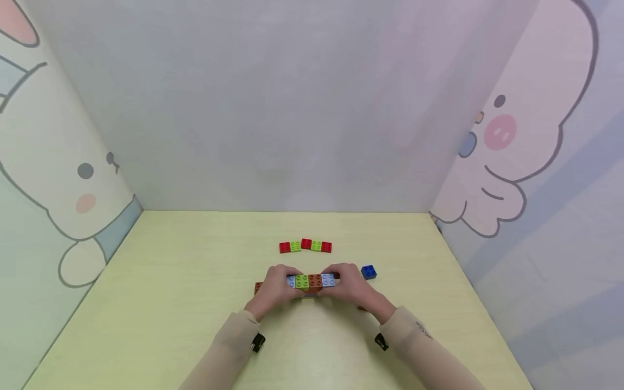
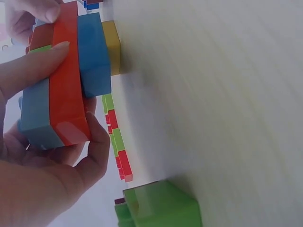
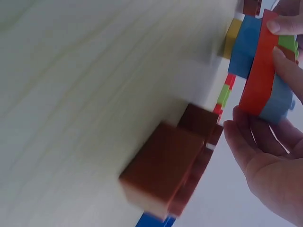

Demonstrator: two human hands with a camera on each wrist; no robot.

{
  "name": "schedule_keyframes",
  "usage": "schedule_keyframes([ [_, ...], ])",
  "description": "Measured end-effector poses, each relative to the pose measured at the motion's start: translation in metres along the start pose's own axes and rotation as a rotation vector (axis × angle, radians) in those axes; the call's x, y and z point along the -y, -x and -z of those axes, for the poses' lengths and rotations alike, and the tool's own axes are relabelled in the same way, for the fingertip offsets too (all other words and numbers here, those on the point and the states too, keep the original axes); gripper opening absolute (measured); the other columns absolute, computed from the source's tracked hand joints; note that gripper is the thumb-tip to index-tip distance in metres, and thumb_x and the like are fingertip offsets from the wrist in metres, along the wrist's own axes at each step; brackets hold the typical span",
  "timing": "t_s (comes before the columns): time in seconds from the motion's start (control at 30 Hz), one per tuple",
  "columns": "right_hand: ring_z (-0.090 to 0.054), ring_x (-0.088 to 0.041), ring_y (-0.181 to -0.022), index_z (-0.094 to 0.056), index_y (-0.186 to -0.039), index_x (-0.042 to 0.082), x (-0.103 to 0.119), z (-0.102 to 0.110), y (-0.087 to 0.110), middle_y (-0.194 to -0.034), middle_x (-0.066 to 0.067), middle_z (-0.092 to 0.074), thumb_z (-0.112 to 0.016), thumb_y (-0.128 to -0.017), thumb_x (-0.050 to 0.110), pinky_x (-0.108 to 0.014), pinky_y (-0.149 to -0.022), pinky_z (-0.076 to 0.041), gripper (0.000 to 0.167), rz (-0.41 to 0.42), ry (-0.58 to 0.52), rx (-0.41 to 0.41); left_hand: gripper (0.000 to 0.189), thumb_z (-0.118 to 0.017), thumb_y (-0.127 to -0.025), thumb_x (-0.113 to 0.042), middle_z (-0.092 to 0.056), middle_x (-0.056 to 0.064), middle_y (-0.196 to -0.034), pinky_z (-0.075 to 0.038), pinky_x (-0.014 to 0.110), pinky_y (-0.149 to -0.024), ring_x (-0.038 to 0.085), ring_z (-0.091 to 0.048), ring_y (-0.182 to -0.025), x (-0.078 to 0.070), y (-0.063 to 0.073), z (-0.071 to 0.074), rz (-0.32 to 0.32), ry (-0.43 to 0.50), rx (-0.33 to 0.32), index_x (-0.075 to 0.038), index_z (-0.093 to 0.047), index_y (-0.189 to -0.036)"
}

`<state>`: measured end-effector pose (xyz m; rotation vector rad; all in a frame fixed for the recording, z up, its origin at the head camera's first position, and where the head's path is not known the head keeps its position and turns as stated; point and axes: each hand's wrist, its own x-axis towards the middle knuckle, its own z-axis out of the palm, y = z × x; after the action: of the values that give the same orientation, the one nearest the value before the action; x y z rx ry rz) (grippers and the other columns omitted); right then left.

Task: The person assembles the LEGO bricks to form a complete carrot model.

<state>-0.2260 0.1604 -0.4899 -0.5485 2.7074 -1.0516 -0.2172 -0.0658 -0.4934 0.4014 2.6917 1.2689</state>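
Note:
Both hands hold a stack of toy building bricks (image 1: 309, 281) near the middle of the table. Its top row shows light blue, green, brown and light blue bricks. Below that row runs a long red brick (image 2: 71, 106), then a narrower blue brick (image 2: 93, 56) and a yellow brick (image 2: 112, 47) at the bottom. My left hand (image 1: 278, 286) grips the left end, thumb against the long red brick's near side and fingers round the far side. At the right end, my right hand (image 1: 350, 284) grips the stack the same way, its thumb also on the red brick.
A row of red and green bricks (image 1: 306, 244) lies behind the stack. Right of the right hand sits a blue brick (image 1: 369, 272), with brown bricks (image 3: 161, 165) near that wrist. Left of the left hand are a brown brick (image 1: 257, 287) and a green brick (image 2: 165, 205).

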Motion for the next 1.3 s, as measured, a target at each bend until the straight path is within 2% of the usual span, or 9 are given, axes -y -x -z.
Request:
schedule_keyframes([
  [0.13,-0.059,-0.015,-0.098,-0.070,-0.110,0.017,-0.009,0.013,0.007,-0.105,0.008,-0.064,-0.080,-0.069,0.053,-0.037,-0.082,-0.049,0.055,0.006,-0.025,0.009,0.036,-0.087,-0.068,-0.015,-0.063,0.002,-0.101,-0.047,0.038,-0.078,0.019,-0.054,-0.090,0.000,0.001,0.000,0.028,0.004,0.007,-0.009,-0.074,-0.102],
  [0.23,-0.061,-0.017,-0.098,-0.071,-0.110,0.012,-0.017,0.025,0.011,-0.105,0.005,-0.066,-0.077,-0.075,0.050,-0.038,-0.082,-0.049,0.052,0.022,-0.009,-0.028,0.037,-0.087,-0.068,-0.015,-0.063,0.003,-0.102,-0.047,0.039,-0.078,0.020,-0.054,-0.091,0.001,0.001,-0.001,0.040,0.005,0.009,-0.009,-0.074,-0.102],
  [0.33,-0.062,-0.018,-0.095,-0.071,-0.110,0.006,-0.027,0.037,0.013,-0.104,0.001,-0.067,-0.071,-0.087,0.032,-0.038,-0.081,-0.050,0.034,0.041,0.045,-0.099,0.036,-0.087,-0.068,-0.016,-0.062,0.003,-0.103,-0.047,0.039,-0.079,0.020,-0.054,-0.092,0.002,0.002,-0.002,0.053,0.002,0.012,-0.011,-0.074,-0.102],
  [0.4,-0.062,-0.021,-0.097,-0.070,-0.110,0.003,-0.034,0.046,0.014,-0.106,-0.003,-0.067,-0.068,-0.089,0.015,-0.040,-0.082,-0.050,0.024,0.051,0.104,-0.139,0.037,-0.087,-0.068,-0.016,-0.062,0.003,-0.103,-0.047,0.040,-0.079,0.021,-0.053,-0.093,0.003,0.002,-0.004,0.054,0.000,0.015,-0.011,-0.074,-0.102],
  [0.47,-0.060,-0.026,-0.103,-0.068,-0.113,0.001,-0.042,0.053,0.015,-0.110,-0.008,-0.066,-0.068,-0.086,0.002,-0.044,-0.085,-0.048,0.028,0.052,0.169,-0.150,0.037,-0.087,-0.068,-0.016,-0.061,0.003,-0.104,-0.047,0.040,-0.080,0.021,-0.053,-0.094,0.003,0.002,-0.004,0.052,-0.001,0.017,-0.011,-0.074,-0.103],
  [0.57,-0.055,-0.032,-0.112,-0.064,-0.118,-0.001,-0.052,0.059,0.018,-0.117,-0.013,-0.062,-0.070,-0.077,-0.005,-0.048,-0.090,-0.044,0.042,0.039,0.256,-0.118,0.038,-0.087,-0.069,-0.016,-0.061,0.004,-0.105,-0.047,0.040,-0.079,0.021,-0.053,-0.094,0.003,0.002,-0.003,0.043,0.011,0.018,-0.010,-0.074,-0.104],
  [0.67,-0.053,-0.035,-0.114,-0.062,-0.120,-0.003,-0.062,0.062,0.018,-0.119,-0.017,-0.060,-0.072,-0.072,-0.008,-0.050,-0.092,-0.043,0.049,0.032,0.300,-0.069,0.037,-0.086,-0.069,-0.016,-0.062,0.003,-0.104,-0.047,0.039,-0.078,0.021,-0.053,-0.093,0.002,0.002,-0.002,0.036,0.023,0.018,-0.010,-0.073,-0.104],
  [0.8,-0.054,-0.036,-0.112,-0.062,-0.119,-0.004,-0.070,0.063,0.017,-0.118,-0.018,-0.061,-0.076,-0.070,-0.008,-0.049,-0.091,-0.043,0.051,0.020,0.319,-0.038,0.037,-0.086,-0.070,-0.016,-0.062,0.003,-0.104,-0.047,0.039,-0.078,0.021,-0.053,-0.093,0.002,0.001,-0.001,0.027,0.023,0.020,-0.010,-0.073,-0.104],
  [1.3,-0.056,-0.029,-0.099,-0.069,-0.113,0.005,-0.080,0.063,0.010,-0.112,-0.014,-0.064,-0.078,-0.071,-0.001,-0.049,-0.083,-0.045,0.043,-0.059,0.248,-0.014,0.037,-0.086,-0.070,-0.016,-0.061,0.003,-0.104,-0.047,0.040,-0.078,0.021,-0.053,-0.093,-0.001,0.001,0.000,0.026,0.018,0.011,-0.010,-0.073,-0.104],
])
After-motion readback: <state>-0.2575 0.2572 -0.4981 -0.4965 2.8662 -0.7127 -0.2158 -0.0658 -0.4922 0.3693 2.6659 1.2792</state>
